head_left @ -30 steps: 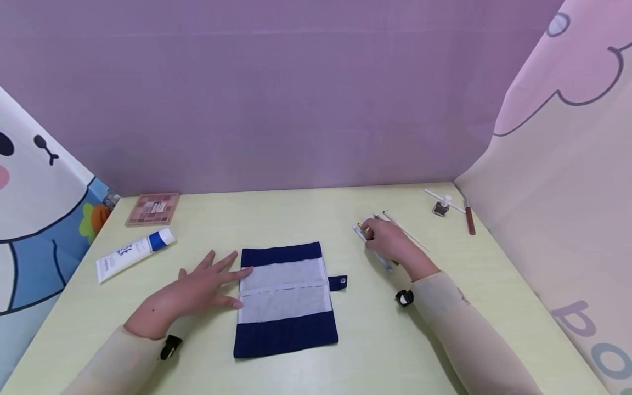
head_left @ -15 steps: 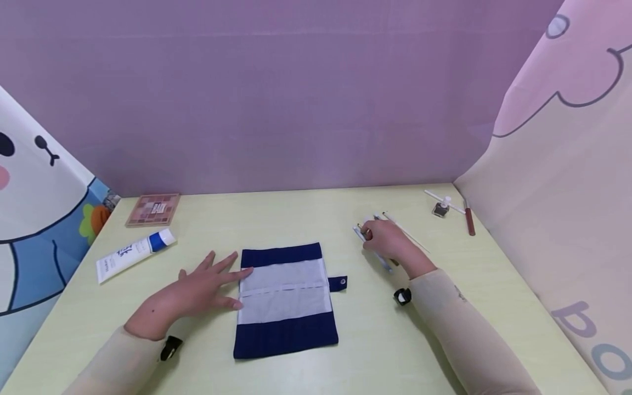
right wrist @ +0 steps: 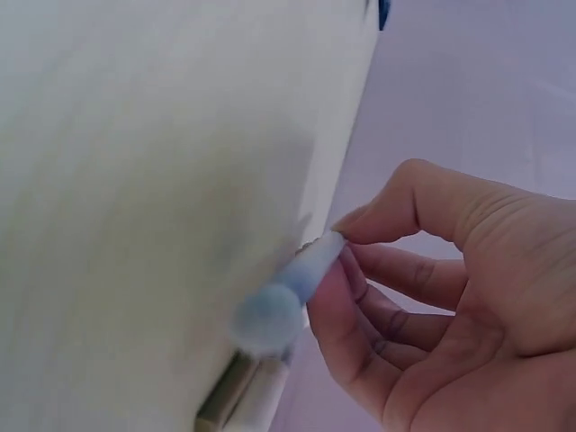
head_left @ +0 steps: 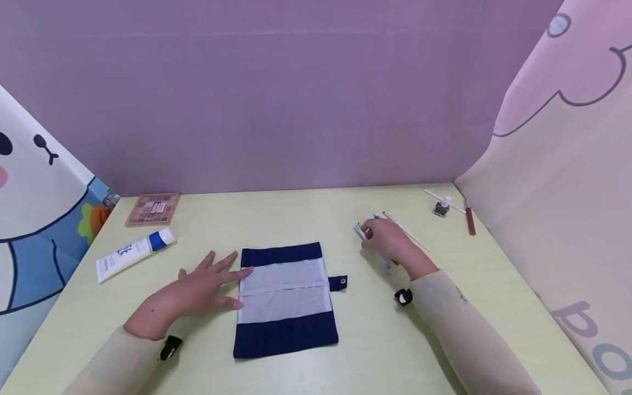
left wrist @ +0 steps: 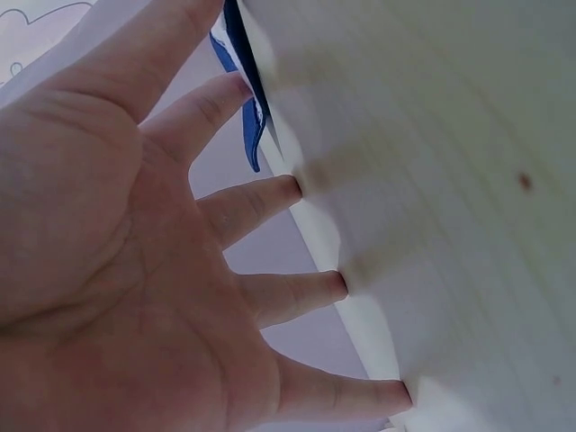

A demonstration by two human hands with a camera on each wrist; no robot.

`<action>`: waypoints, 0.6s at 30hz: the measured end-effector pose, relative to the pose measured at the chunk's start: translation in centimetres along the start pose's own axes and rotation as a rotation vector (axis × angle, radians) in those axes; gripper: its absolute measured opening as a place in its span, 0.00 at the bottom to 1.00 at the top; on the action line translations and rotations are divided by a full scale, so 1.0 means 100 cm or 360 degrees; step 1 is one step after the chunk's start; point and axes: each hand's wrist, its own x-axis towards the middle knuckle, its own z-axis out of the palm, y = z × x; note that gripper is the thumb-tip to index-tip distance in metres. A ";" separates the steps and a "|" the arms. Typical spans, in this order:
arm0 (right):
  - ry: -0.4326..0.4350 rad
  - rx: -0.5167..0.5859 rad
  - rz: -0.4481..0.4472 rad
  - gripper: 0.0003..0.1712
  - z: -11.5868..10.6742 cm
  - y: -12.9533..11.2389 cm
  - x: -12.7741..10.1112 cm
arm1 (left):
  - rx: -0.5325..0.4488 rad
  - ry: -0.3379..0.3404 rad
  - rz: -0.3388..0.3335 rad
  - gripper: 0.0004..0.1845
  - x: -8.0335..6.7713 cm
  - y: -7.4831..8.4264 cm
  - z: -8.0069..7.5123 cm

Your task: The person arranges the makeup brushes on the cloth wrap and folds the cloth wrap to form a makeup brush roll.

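Note:
A navy fabric case [head_left: 286, 334] with a pale grey middle lies spread flat on the table, its snap tab [head_left: 338, 283] pointing right. My left hand [head_left: 197, 293] is spread beside it, with the thumb and index fingertip on its left edge. In the left wrist view, the other fingertips [left wrist: 328, 283] touch the tabletop. To the right of the case, my right hand [head_left: 392, 241] pinches a slim pale-blue and white stick [right wrist: 315, 261] with a rounded end between thumb and fingers. A brown square-ended stick [right wrist: 223, 394] lies beside it, mostly hidden by the hand in the head view.
A thin white stick [head_left: 407, 233] lies just beyond my right hand. Farther right are a small dark bottle [head_left: 441, 208], a white stick [head_left: 434, 195] and a brown-handled tool [head_left: 469, 220]. At left lie a white tube [head_left: 128, 258] and a pink palette [head_left: 153, 209].
The pale-blue stick's near end has tilted slightly within my right hand's pinch, and that hand has shifted a touch left. My left hand and the case stay put.

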 end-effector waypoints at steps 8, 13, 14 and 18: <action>0.0034 0.0260 -0.0096 0.25 -0.011 -0.013 -0.005 | -0.0001 0.0002 -0.0006 0.43 0.000 0.000 -0.001; -0.0017 0.0499 -0.0088 0.24 -0.011 -0.017 -0.003 | -0.0006 -0.0005 -0.0010 0.43 0.000 0.000 -0.001; -0.0025 0.0537 -0.0085 0.24 -0.010 -0.018 -0.002 | -0.0006 -0.0006 -0.0009 0.43 0.000 0.001 -0.001; -0.0054 0.0697 -0.0097 0.24 -0.006 -0.020 0.002 | -0.0014 -0.0005 0.0001 0.43 0.000 0.001 0.000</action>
